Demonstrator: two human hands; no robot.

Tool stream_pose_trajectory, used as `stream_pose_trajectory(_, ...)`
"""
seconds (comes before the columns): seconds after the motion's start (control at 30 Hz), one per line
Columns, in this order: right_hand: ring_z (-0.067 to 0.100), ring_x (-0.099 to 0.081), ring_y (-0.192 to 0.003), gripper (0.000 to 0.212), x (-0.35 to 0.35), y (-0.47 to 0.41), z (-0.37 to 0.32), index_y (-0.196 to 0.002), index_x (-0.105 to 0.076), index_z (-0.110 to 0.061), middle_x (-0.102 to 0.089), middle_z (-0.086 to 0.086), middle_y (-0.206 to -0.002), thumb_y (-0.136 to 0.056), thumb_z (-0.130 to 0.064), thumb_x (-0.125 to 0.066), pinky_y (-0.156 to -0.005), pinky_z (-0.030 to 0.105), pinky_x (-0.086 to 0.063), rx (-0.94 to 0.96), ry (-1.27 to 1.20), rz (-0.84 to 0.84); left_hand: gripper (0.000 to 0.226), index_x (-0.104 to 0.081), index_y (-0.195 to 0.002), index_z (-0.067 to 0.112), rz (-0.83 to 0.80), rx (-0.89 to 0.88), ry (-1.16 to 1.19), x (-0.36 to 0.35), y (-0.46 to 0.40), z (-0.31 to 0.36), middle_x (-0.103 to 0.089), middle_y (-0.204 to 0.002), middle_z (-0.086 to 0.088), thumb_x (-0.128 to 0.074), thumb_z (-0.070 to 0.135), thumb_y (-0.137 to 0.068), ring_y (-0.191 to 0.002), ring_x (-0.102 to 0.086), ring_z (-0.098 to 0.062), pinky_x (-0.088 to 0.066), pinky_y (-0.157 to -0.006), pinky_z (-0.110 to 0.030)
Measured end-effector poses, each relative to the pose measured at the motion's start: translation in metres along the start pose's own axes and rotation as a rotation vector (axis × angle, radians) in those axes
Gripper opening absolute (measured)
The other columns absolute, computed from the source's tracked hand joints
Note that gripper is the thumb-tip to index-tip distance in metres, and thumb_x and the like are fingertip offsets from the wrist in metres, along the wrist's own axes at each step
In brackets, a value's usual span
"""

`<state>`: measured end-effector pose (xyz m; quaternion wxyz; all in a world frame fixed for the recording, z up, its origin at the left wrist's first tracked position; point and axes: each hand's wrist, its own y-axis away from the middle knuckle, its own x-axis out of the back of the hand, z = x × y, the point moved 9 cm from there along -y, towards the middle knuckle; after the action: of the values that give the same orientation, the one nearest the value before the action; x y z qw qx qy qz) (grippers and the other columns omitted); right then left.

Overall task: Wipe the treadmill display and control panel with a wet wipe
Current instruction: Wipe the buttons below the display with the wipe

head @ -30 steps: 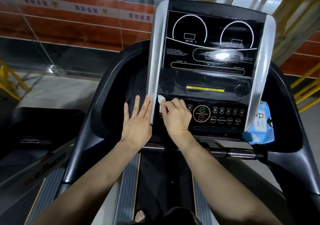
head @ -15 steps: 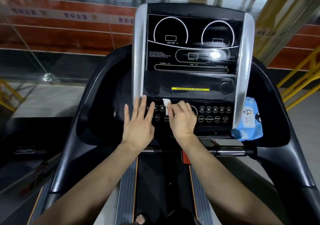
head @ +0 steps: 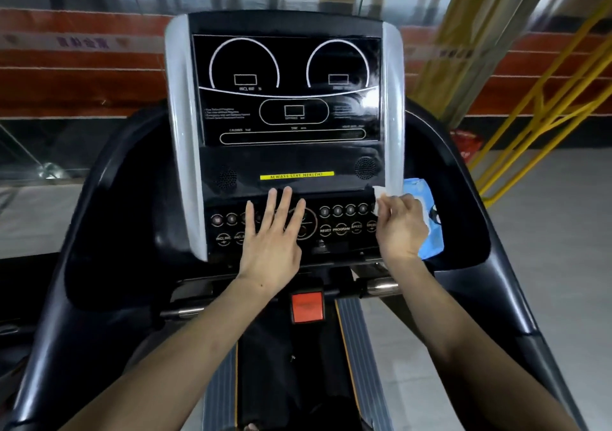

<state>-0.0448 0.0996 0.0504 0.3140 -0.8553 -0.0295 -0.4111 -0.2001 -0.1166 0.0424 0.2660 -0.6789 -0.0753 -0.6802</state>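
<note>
Item: small white damp wet wipe, centre-right of frame, at rt edge of black button control panel. Rt hand fingers curled, gripping it; lt hand flat, fingers straight, on buttons. Handling: prob light, limp, slippery; keep bunched under fingertips

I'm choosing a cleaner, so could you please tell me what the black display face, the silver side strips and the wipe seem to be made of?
The black display face looks like glossy plastic or glass: it mirrors reflections. The silver side strips seem satin-painted plastic or metal, with a soft sheen; which one is unclear. The white wet wipe, held in the right hand, looks like thin soft nonwoven cloth, since it crumples.
</note>
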Motion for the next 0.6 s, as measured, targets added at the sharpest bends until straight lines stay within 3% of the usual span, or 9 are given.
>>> stream_pose_trajectory(0.2,0.033,-0.064,-0.094,0.014,0.001,0.04,0.019,-0.089,-0.076,-0.007,-0.065,0.009,-0.089,-0.097,-0.018,-0.074,-0.053,0.04,-0.051,-0.016,-0.01,0.005,0.085,-0.002,-0.167,0.02,-0.023,0.013,-0.014,-0.007,-0.008,0.018,0.011,-0.175,-0.005,-0.051,0.026,-0.097,-0.16,0.018,-0.031,0.001,-0.126,-0.067)
stream_pose_trajectory(0.37,0.032,-0.063,-0.092,0.011,0.002,-0.002,0.006,-0.097,-0.078,-0.011,-0.067,0.007,-0.092,-0.099,-0.019,-0.071,-0.058,0.034,-0.044,0.0,-0.052,0.019,0.084,-0.005,-0.167,0.019,-0.02,0.024,-0.026,-0.01,-0.008,0.022,0.01,-0.175,-0.005,-0.052,0.025,-0.097,-0.159,0.019,-0.033,0.002,-0.126,-0.068)
stream_pose_trajectory(0.6,0.027,-0.063,-0.086,0.009,-0.005,0.056,0.037,-0.093,-0.077,-0.012,-0.062,0.004,-0.089,-0.096,-0.02,-0.075,-0.052,0.039,-0.053,-0.021,-0.083,-0.011,0.085,-0.016,-0.166,0.016,0.018,0.028,-0.046,-0.013,-0.006,0.022,0.004,-0.176,-0.008,-0.059,0.023,-0.094,-0.161,0.011,-0.034,-0.004,-0.125,-0.07)
